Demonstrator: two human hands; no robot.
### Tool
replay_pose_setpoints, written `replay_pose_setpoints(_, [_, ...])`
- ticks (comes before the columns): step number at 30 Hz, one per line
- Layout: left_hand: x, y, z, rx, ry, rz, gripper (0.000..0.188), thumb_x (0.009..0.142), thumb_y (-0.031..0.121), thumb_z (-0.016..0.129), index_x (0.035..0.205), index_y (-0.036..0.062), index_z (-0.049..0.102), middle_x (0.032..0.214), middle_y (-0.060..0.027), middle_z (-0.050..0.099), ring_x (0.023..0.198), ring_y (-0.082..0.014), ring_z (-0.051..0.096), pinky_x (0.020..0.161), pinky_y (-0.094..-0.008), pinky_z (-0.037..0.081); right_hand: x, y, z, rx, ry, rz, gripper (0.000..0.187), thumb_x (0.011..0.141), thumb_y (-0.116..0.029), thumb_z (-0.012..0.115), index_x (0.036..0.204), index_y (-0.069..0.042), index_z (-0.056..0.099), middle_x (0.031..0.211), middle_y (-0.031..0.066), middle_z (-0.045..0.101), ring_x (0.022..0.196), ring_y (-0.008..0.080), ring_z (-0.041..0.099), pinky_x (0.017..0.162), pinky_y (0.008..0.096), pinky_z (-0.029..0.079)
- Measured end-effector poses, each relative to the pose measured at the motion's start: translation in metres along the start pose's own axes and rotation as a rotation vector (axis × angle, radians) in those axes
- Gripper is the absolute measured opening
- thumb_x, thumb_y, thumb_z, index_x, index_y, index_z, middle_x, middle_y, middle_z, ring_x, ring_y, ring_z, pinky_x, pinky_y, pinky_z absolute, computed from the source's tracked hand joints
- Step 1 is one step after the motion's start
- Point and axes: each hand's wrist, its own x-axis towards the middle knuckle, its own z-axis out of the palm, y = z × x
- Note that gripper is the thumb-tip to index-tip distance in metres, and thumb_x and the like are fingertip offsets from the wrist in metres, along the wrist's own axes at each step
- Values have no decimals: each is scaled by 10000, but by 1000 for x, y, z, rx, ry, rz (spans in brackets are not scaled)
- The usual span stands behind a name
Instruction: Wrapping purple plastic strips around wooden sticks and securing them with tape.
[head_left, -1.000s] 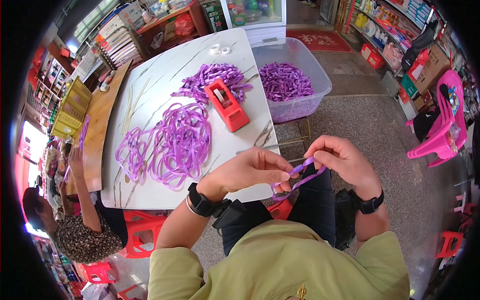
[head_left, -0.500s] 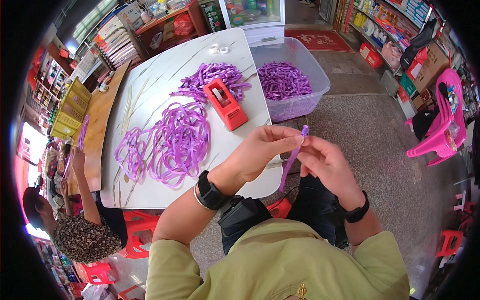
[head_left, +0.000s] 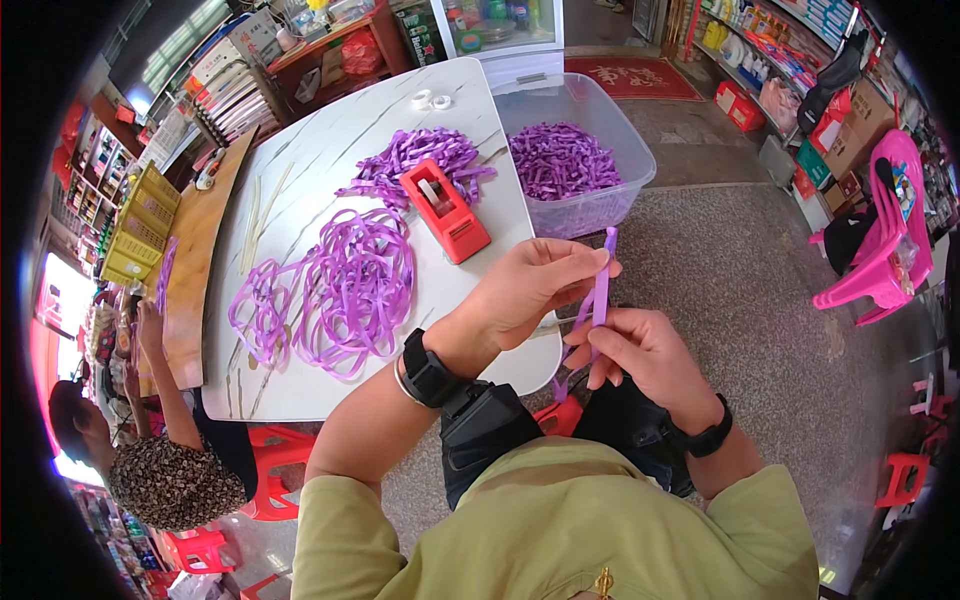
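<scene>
A purple ribbon (head_left: 601, 298) runs between my two hands, off the right edge of the table. My left hand (head_left: 545, 285) pinches it near its upper end, thumb against fingers. Lower down, my right hand (head_left: 645, 355) grips the same ribbon, and a loose length dangles below. To the left, a tangled heap of purple ribbon loops (head_left: 355, 290) lies on the white marbled table (head_left: 330, 130). A red tape dispenser (head_left: 445, 212) stands beside a pile of shorter purple ribbon pieces (head_left: 425, 160).
A clear plastic bin (head_left: 640, 165) full of purple ribbon pieces adjoins the table's right edge. Two white tape rolls (head_left: 431, 100) and thin pale sticks (head_left: 262, 215) lie on the table. Another person (head_left: 170, 470) handles purple ribbon at left. A pink chair (head_left: 885, 240) stands right.
My right hand has slid down and away from the left, stretching the ribbon between them. Earlier both hands met at its upper end.
</scene>
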Motion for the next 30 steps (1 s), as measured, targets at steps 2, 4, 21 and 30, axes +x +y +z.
replay_pose_setpoints(2, [1, 0, 1, -44, -20, -17, 207, 835, 207, 554, 905, 17, 599, 894, -57, 596, 822, -127, 548, 789, -275, 424, 0, 3, 1, 10, 0, -7, 224, 886, -159, 435, 956, -7, 585, 805, 51, 629, 586, 41, 548, 493, 159, 384])
replay_pose_setpoints(4, [1, 1, 4, -74, -12, -23, 203, 839, 201, 545, 905, 15, 591, 898, -67, 595, 834, -142, 561, 785, -270, 437, 0, 6, 1, 9, -15, 3, 216, 883, -154, 445, 953, -4, 584, 799, 50, 626, 588, 44, 549, 502, 164, 395])
replay_pose_setpoints(21, [-9, -6, -9, -96, -98, 99, 205, 854, 248, 523, 822, 50, 565, 853, -35, 545, 773, -109, 507, 729, -247, 414, 0, 22, -8, -792, 596, -586, 180, 743, 6, 583, 915, -24, 626, 734, 97, 619, 612, 155, 598, 515, 241, 450])
replay_pose_setpoints(30, [-18, -33, -7, -108, -259, 110, 282, 830, 327, 545, 708, 73, 552, 784, -38, 479, 737, -129, 416, 690, -250, 330, -3, 15, -18, -952, 754, -964, 303, 652, 111, 551, 923, -6, 620, 769, 109, 628, 654, 205, 617, 596, 255, 483])
